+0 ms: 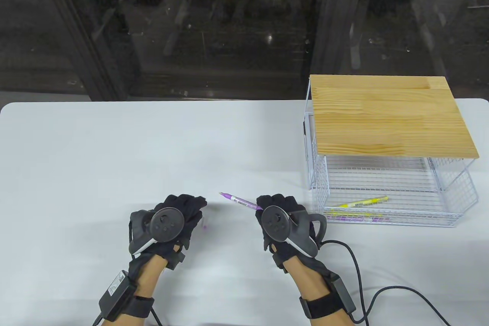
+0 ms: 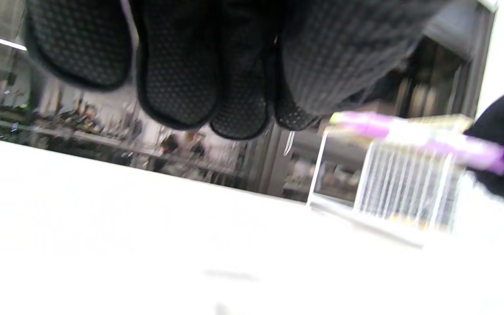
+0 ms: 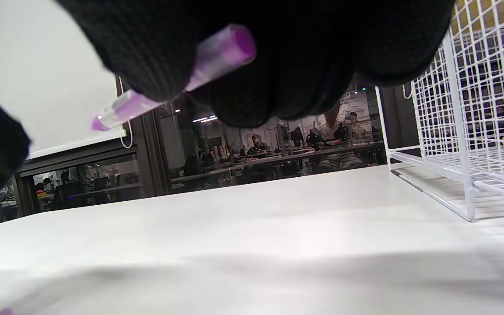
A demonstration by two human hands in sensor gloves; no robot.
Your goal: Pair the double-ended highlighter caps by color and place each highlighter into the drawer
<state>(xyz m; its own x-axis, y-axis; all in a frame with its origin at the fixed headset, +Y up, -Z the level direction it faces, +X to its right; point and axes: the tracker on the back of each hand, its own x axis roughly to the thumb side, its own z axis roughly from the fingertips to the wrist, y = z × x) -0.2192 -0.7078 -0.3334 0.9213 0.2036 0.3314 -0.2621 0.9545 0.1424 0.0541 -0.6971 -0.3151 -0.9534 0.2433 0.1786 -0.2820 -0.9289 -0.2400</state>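
Note:
My right hand grips a purple highlighter by its rear half; its bare tip points up-left toward my left hand. The right wrist view shows the same highlighter held in my curled fingers, purple cap on the near end. My left hand hovers palm down, and its loosely bent fingers hold nothing. A small purple cap lies on the table beside it. The wire drawer is pulled out at right, with a yellow highlighter and purple ones inside.
The drawer slides under a white wire frame with a wooden top at the table's right. The white table ends against dark glass at the back. A black cable trails from my right wrist.

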